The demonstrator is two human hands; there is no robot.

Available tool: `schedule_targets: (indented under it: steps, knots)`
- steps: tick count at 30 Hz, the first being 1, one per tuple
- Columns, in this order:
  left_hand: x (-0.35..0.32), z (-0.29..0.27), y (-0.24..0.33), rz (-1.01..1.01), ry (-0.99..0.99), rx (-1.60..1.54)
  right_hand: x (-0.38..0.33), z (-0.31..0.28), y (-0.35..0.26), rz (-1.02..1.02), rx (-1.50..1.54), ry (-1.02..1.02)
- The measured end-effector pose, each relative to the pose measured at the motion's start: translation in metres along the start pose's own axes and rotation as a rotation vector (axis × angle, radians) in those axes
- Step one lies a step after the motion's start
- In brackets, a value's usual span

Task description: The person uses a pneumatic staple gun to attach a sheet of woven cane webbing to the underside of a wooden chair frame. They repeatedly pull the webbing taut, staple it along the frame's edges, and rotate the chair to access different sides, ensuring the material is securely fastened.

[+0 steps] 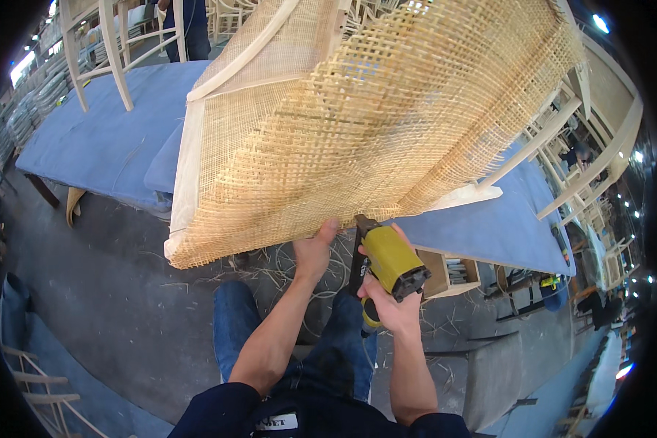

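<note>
A large sheet of woven cane webbing lies over a pale wooden chair frame, its loose far part curling up and to the right. At the near edge, my left hand is closed on the cane webbing, thumb toward the top; its other fingers are mostly hidden. My right hand is wrapped round the handle of a yellow and black staple gun. The gun's nose touches or nearly touches the webbing's near edge, just right of my left thumb.
Blue padded tables carry the frame and wooden chairs. Below the right table is an open wooden box with strips inside. Cane scraps litter the floor. A grey panel stands lower right. Another person stands far back.
</note>
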State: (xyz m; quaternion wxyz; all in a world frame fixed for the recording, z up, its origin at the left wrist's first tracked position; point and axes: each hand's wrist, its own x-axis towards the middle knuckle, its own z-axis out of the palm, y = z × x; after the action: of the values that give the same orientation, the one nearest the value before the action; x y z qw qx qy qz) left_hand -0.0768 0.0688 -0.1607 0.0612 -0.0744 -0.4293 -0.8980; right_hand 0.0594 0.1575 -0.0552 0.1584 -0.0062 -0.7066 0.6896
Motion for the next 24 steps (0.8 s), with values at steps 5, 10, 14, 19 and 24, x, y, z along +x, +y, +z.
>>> schedule_targets:
  steps: [5, 10, 14, 19, 24]
  knots:
    - [0.002, -0.005, -0.002, 0.029, -0.025, 0.086, -0.004, 0.009, 0.002, -0.023, 0.054, 0.049]
    - [0.002, -0.007, -0.003, -0.023, -0.010, 0.099, 0.000, 0.015, -0.002, -0.032, 0.016, 0.056]
    - [0.002, -0.007, -0.004, -0.003, -0.021, 0.035, 0.000, 0.017, -0.004, -0.007, 0.024, 0.055]
    - [0.001, -0.007, -0.002, 0.047, -0.014, 0.138, -0.001, 0.019, -0.003, -0.004, -0.018, 0.094]
    - [-0.001, -0.007, 0.002, 0.042, -0.029, 0.195, 0.000, 0.013, -0.003, 0.028, -0.014, 0.090]
